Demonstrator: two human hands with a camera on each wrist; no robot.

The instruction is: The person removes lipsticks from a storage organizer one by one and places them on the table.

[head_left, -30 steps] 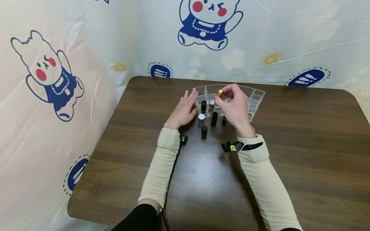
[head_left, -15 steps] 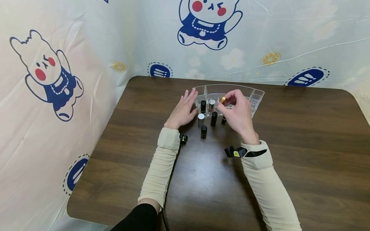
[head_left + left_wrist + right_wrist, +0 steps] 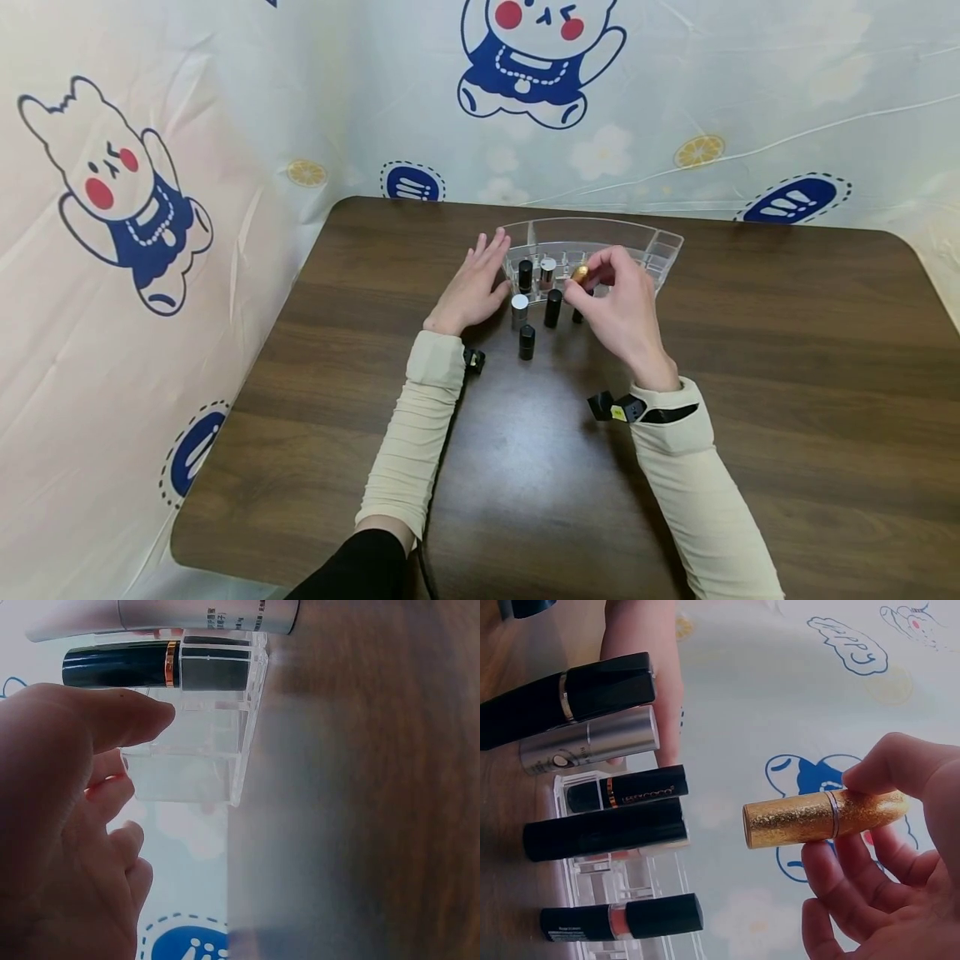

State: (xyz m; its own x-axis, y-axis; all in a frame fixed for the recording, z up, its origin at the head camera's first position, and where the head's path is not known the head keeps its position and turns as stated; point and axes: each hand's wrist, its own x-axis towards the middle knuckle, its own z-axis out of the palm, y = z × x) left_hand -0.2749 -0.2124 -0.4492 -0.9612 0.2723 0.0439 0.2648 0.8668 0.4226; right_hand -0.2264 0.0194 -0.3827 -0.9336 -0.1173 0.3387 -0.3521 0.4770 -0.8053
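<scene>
A gold, textured lipstick tube point(image 3: 787, 821) is pinched between the thumb and fingers of my right hand point(image 3: 621, 312). It is held over the front part of a clear acrylic organizer point(image 3: 667, 243). My left hand point(image 3: 471, 285) lies with extended fingers at the organizer's left end; in the left wrist view its thumb point(image 3: 142, 716) is beside the clear wall. Two lipsticks stand in the organizer's left slots: a black one with a gold band point(image 3: 112, 666) and one with a silver top point(image 3: 547, 272).
In front of the organizer, a silver tube point(image 3: 519, 312) and several black lipsticks stand upright, one nearest the person point(image 3: 527, 342), one further back point(image 3: 552, 308), another close by the right hand point(image 3: 577, 316). All are on a brown wooden table point(image 3: 787, 375), backed by a printed curtain point(image 3: 360, 92).
My right hand has drawn toward the person and slightly right, lowering the gold lipstick from the organizer's rear to its front part. The left hand keeps its place.
</scene>
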